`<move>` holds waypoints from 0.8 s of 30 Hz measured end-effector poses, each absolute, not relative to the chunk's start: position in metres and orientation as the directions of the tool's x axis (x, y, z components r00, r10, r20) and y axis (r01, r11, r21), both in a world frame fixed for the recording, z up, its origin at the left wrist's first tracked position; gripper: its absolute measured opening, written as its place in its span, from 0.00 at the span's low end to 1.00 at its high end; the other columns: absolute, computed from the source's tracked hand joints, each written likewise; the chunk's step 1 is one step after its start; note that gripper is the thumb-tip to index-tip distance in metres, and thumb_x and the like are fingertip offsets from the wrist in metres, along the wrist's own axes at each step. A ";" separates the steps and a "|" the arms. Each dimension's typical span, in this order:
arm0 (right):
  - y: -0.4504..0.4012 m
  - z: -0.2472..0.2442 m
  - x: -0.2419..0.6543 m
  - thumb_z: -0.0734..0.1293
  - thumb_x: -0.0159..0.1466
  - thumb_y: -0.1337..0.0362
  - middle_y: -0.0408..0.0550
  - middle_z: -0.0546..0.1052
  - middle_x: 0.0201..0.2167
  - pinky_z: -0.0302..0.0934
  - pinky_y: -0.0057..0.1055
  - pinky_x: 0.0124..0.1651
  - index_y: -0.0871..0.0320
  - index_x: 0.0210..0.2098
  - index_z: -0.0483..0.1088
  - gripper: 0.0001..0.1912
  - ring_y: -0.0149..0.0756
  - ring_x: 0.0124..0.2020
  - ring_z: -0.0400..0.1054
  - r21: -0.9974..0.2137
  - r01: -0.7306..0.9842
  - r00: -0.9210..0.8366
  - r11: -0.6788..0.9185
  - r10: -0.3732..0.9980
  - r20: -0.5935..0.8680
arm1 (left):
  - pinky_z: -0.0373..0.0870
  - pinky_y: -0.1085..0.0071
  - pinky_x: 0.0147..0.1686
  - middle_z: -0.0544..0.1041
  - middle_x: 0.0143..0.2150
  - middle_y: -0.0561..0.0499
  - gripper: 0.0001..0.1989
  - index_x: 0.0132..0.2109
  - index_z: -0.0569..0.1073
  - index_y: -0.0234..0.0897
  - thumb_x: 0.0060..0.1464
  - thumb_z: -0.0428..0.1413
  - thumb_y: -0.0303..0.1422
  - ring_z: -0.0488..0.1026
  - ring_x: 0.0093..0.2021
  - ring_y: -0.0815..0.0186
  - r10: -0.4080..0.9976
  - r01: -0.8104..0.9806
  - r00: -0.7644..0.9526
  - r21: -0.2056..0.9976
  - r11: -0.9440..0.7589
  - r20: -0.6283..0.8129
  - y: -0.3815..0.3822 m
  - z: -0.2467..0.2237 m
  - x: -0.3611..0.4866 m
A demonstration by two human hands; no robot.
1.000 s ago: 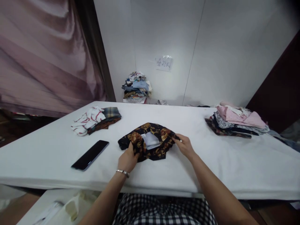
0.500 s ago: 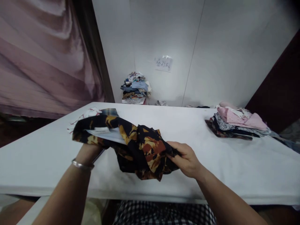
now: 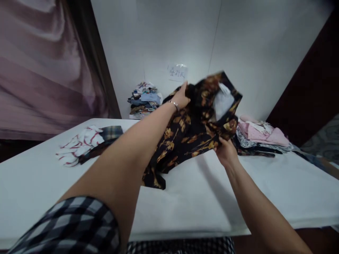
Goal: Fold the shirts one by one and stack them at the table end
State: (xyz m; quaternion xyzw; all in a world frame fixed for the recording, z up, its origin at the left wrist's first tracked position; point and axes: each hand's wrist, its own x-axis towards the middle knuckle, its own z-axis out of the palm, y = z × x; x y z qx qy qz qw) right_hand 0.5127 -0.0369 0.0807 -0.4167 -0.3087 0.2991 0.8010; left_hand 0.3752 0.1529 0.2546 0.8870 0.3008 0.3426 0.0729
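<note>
A black shirt with a brown and gold floral print (image 3: pixel 185 141) hangs lifted over the white table, its lower left end near the tabletop. At its upper edge, my left hand (image 3: pixel 182 97), with a silver bangle at the wrist, grips the cloth. Lower on the right, my right hand (image 3: pixel 225 150) pinches the shirt's edge between thumb and fingers. The collar end, showing a pale lining, is raised to the upper right and slightly blurred.
On the white table (image 3: pixel 174 211), a white and red garment (image 3: pixel 84 141) and a plaid one (image 3: pixel 112 132) lie at the left. A pile with pink clothes (image 3: pixel 265 134) sits at the right. Behind stand a tall clothes stack (image 3: pixel 145 100) and a wall sign (image 3: pixel 178 72).
The shirt has been raised and swung to the upper right, opening out more. My left hand has moved up and across to the right; my right hand is slightly higher and further right.
</note>
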 end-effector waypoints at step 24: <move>-0.036 -0.035 0.462 0.60 0.64 0.70 0.51 0.79 0.41 0.61 0.41 0.52 0.55 0.36 0.76 0.12 0.39 0.46 0.72 -0.340 0.881 -0.212 0.328 0.918 0.336 | 0.70 0.62 0.47 0.77 0.45 0.48 0.15 0.40 0.76 0.43 0.57 0.49 0.44 0.73 0.48 0.57 0.780 0.692 0.590 0.368 -0.621 0.207 0.067 0.022 0.207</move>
